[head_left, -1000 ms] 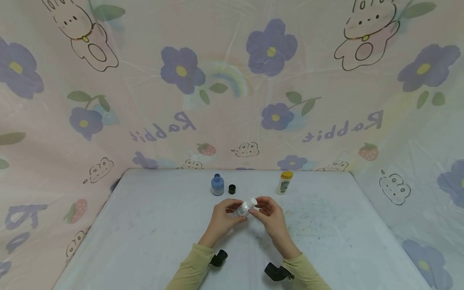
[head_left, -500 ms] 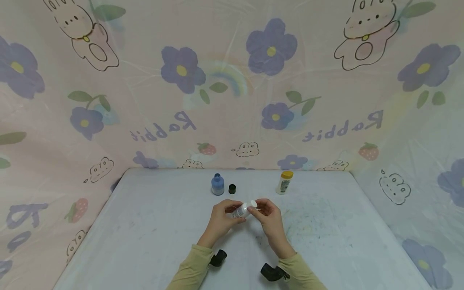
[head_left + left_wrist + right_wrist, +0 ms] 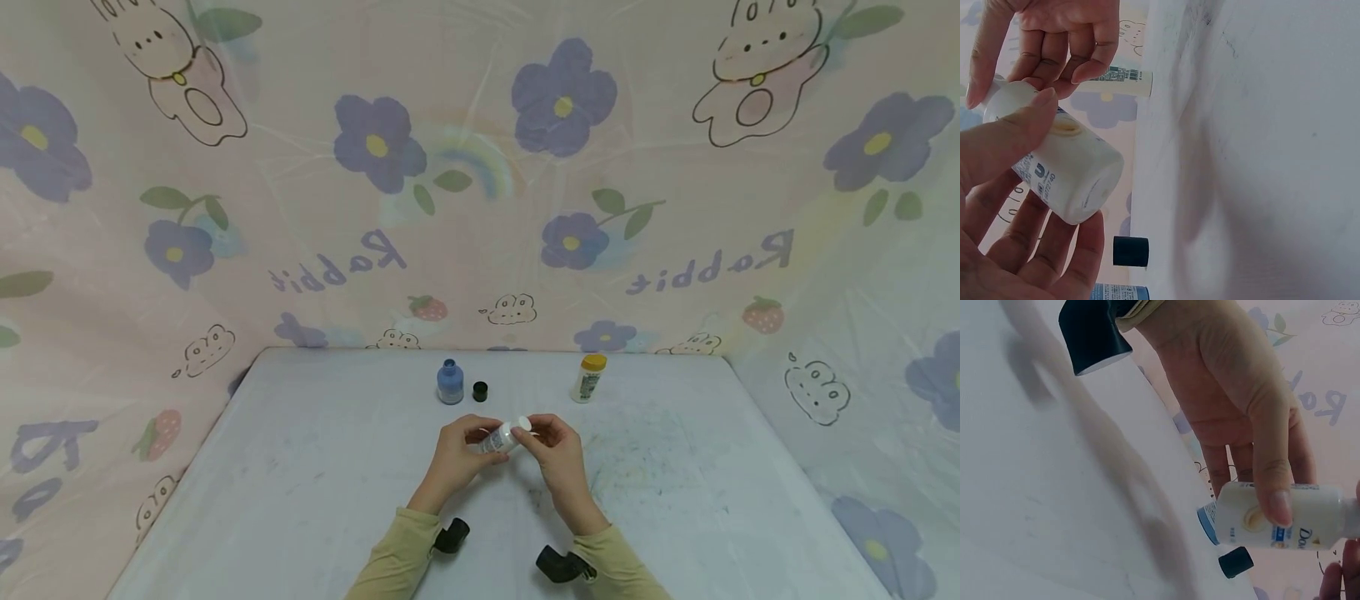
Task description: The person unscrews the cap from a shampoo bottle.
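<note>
A small white Dove bottle is tilted between the two hands over the white table, its white cap toward the upper right. My left hand grips the bottle's body, with the thumb across the label and the fingers under it in the left wrist view. The thumb and index finger of my right hand pinch the cap. In the right wrist view the Dove label faces the camera, and only fingertips of the right hand show at the edge.
Behind the hands stand an uncapped blue bottle, a small black cap and, to the right, a pale bottle with a yellow lid. A patterned curtain hangs behind the table. Black devices are strapped at both wrists.
Both hands have come slightly lower and nearer the person with the bottle, which leans more level. The right wrist has shifted a little left. The other bottles and the black cap stay put.
</note>
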A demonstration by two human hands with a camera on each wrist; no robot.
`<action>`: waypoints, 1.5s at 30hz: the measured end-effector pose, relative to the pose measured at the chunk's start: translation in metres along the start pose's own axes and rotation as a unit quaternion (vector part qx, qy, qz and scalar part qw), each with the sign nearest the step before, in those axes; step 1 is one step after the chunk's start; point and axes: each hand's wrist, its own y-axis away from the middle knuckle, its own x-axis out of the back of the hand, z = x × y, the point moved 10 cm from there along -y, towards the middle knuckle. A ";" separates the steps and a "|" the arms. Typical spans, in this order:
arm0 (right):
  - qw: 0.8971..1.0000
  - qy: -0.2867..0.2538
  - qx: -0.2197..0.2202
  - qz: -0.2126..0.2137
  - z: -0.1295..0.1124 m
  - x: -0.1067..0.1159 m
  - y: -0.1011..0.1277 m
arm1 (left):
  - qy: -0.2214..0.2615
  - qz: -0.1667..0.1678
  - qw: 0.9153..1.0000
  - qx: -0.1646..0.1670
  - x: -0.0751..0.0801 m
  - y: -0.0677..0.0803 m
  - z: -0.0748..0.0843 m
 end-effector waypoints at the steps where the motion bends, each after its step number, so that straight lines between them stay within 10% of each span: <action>1: 1.000 -0.001 0.002 0.002 0.004 0.001 -0.002 | 0.000 0.001 1.000 -0.001 0.000 0.000 0.000; 11: 1.000 0.023 0.011 0.011 0.015 0.006 -0.005 | 0.015 -0.014 1.000 -0.001 -0.002 0.002 0.000; 18: 0.994 0.046 0.074 -0.060 -0.013 -0.007 0.003 | 0.024 -0.034 0.999 0.009 -0.003 0.002 -0.003; 29: 0.992 -0.003 0.062 -0.108 0.016 -0.007 -0.006 | 0.028 -0.058 0.998 0.025 -0.006 0.002 -0.005; 45: 0.997 -0.039 0.028 -0.058 0.022 -0.006 -0.008 | 0.045 -0.043 0.997 0.036 -0.008 -0.001 -0.008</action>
